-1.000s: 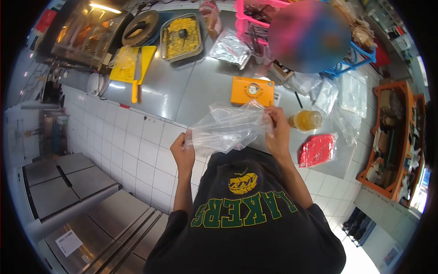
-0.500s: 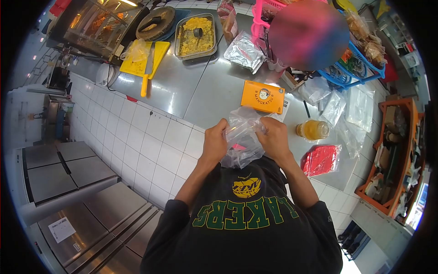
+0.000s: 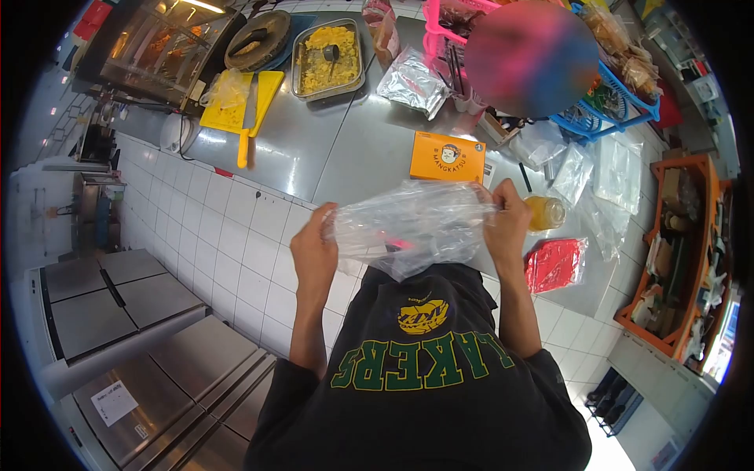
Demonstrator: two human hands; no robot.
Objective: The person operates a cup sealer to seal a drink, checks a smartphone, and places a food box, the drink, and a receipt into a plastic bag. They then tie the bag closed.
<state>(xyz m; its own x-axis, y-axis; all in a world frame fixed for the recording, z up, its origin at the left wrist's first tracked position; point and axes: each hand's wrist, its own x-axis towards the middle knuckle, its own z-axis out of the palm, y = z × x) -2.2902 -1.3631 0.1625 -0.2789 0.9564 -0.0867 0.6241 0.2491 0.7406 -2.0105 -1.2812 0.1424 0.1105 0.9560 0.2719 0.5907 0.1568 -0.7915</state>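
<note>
A clear plastic bag (image 3: 408, 220) is stretched wide between my two hands, in front of the shirt and over the counter's near edge. My left hand (image 3: 316, 242) is closed on the bag's left side. On the opposite side my right hand (image 3: 506, 216) pinches the bag's other edge. Something pink shows through the plastic low in the bag; its kind I cannot make out. Just beyond the bag lies an orange printed box (image 3: 448, 157). A cup of yellow drink (image 3: 544, 213) stands right beside my right hand, partly behind it.
On the steel counter (image 3: 353, 149) are a glass dish of yellow food (image 3: 328, 59), a knife (image 3: 250, 118) on a yellow cutting board (image 3: 267, 90), a foil packet (image 3: 414, 82), a red packet (image 3: 555, 264), clear bags (image 3: 616, 173) and a blue basket (image 3: 620, 114).
My hands have moved apart, left hand leftward and right hand rightward. The bag, bunched between them before, is now spread wide. The view has shifted slightly.
</note>
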